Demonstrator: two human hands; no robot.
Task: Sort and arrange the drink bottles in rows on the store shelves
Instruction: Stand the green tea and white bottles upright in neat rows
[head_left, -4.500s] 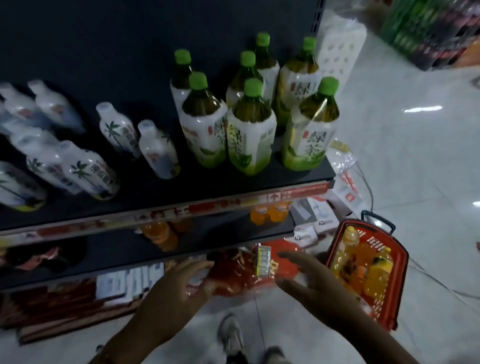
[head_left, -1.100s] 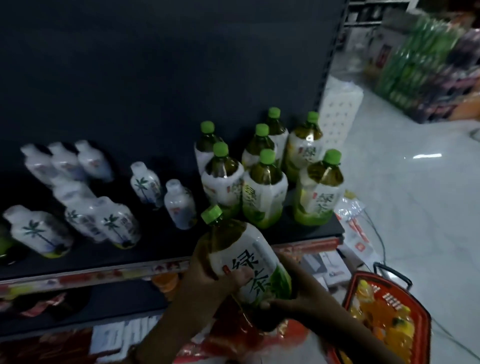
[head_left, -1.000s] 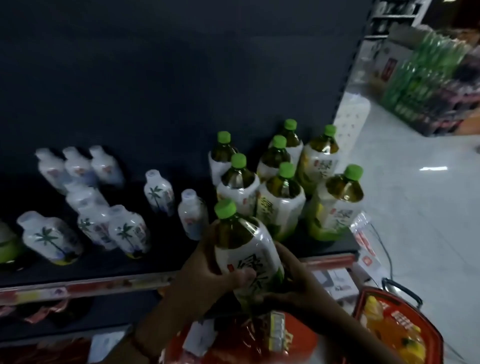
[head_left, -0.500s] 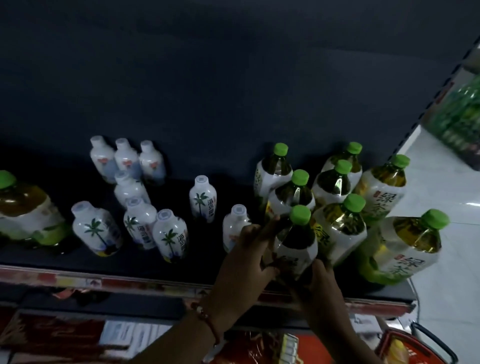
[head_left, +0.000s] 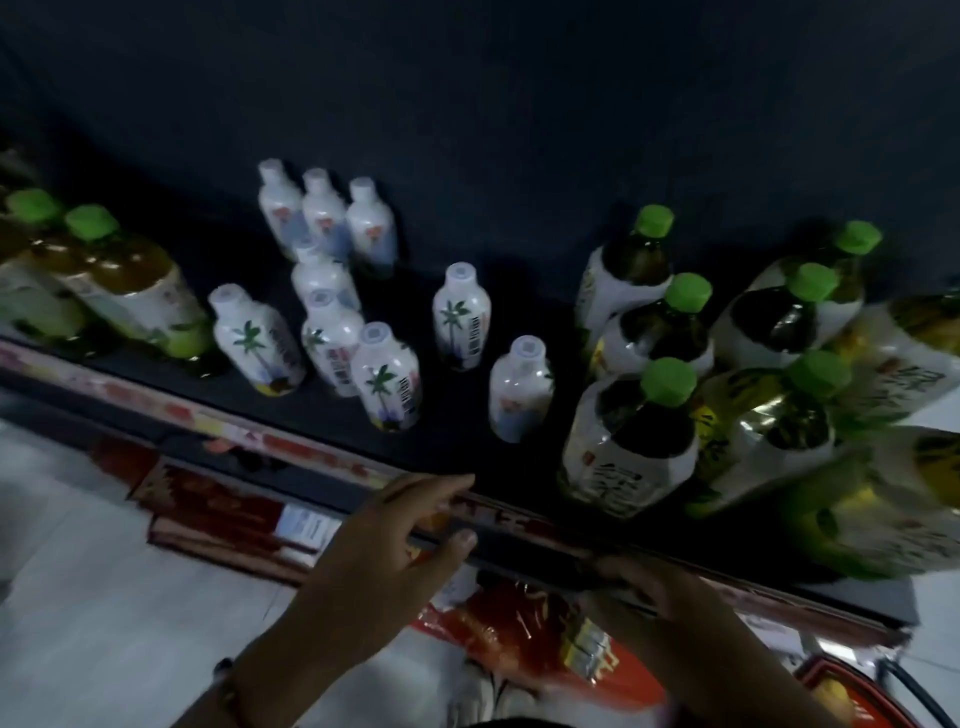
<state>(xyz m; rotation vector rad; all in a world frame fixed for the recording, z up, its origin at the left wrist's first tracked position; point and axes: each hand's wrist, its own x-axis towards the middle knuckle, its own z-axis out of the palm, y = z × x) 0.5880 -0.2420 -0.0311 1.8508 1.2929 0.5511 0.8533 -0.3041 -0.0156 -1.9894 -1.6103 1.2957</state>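
Nearest you, low in the frame, both of your hands are free of any bottle. Your left hand (head_left: 395, 540) sits at lower centre with fingers straight and loose, thumb just under the shelf edge (head_left: 311, 452), holding nothing. Your right hand (head_left: 660, 597) lies lower right, fingers reaching under that same edge; how far they curl is hidden in the blur, so I cannot tell its grip.

Just above your right hand, the front green-capped tea bottle (head_left: 631, 447) stands upright at the shelf's lip, heading a column of like bottles running back. That placing reads as a row being built front to back.

Mid-frame, the small white palm-tree bottles (head_left: 387, 376) stand loosely scattered, well apart from one another, likely your next sorting job.

At far left, two more tea bottles (head_left: 130, 291) stand separate from the main group.
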